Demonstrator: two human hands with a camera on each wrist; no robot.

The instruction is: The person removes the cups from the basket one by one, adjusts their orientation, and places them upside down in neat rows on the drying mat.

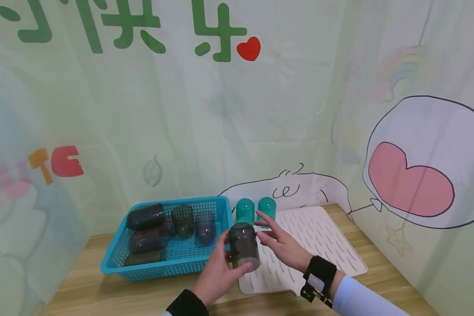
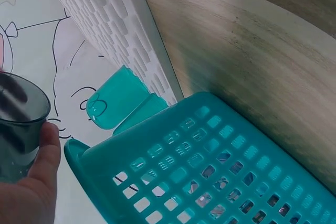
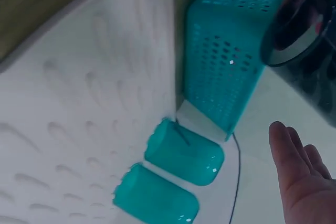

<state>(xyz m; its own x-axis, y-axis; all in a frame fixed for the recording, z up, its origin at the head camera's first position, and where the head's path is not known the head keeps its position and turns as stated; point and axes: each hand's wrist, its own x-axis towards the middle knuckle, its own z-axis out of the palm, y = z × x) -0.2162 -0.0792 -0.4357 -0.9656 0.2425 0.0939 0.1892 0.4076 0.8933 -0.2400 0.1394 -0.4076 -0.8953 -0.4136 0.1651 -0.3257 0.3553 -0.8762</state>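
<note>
A dark grey see-through cup is held over the front left part of the white ridged drying board. My left hand grips it from the left, thumb at the rim; its rounded base points up and its mouth tilts down toward me. Beside the cup's right side is my right hand, fingers extended. The right wrist view shows a gap between these fingers and the cup. Two teal cups stand mouth down at the board's back left.
To the left, a blue perforated basket holds several dark see-through cups. It stands close beside the board on a wood-grain table. Printed cloth hangs behind and along the sides of the table.
</note>
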